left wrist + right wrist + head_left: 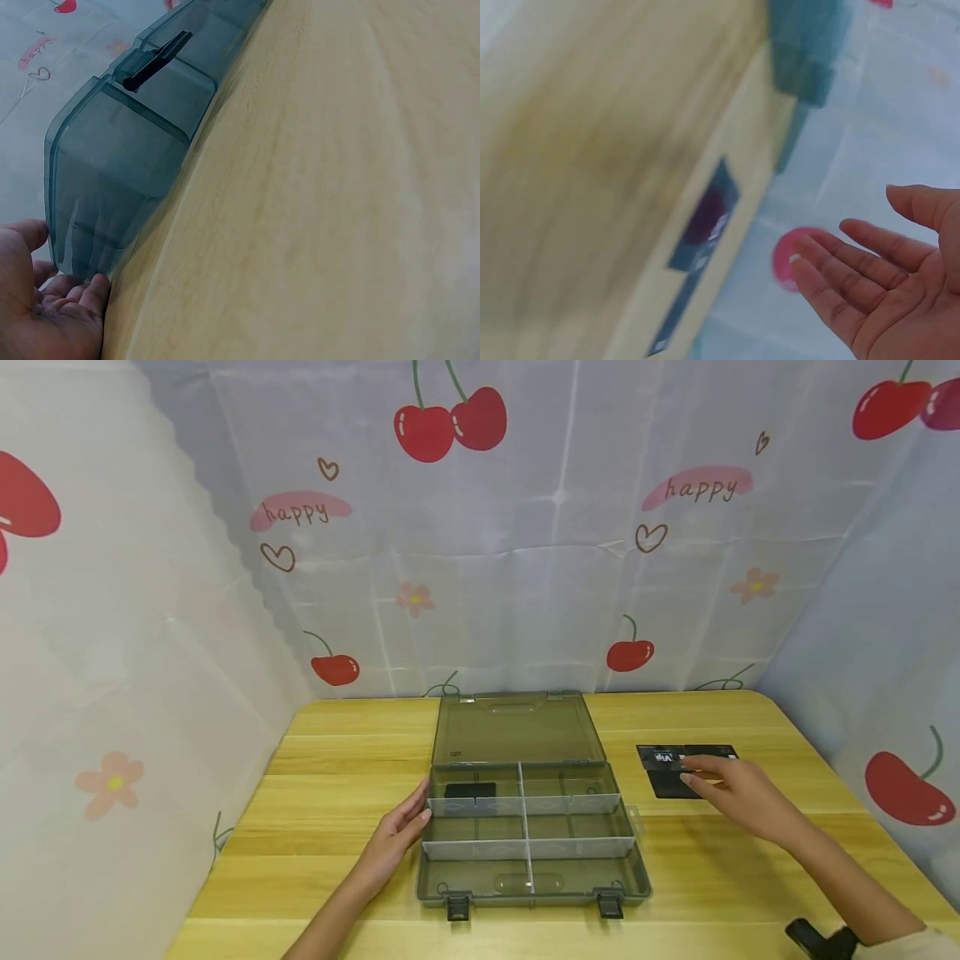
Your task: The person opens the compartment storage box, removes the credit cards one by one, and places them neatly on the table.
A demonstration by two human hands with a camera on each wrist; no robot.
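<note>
A dark translucent compartment box (531, 866) lies on the table with its lid (517, 731) folded back behind it. My left hand (397, 835) holds the box's left side, thumb at the rim. In the left wrist view, curled fingers (94, 294) meet the box's lower corner. A black card (470, 791) lies in the rear left compartment. To the right of the box are several dark cards, one marked "Vip" (660, 757). My right hand (738, 789) hovers at these cards, fingers extended and overlapping them in the head view. Its palm (907, 322) holds nothing in the right wrist view.
White dividers (480, 849) split the box into several compartments, and two latches (458, 907) hang at its front. Cherry-printed curtains (525, 568) enclose the wooden table (337, 768) at the back and sides. A black object (821, 939) shows by the right forearm.
</note>
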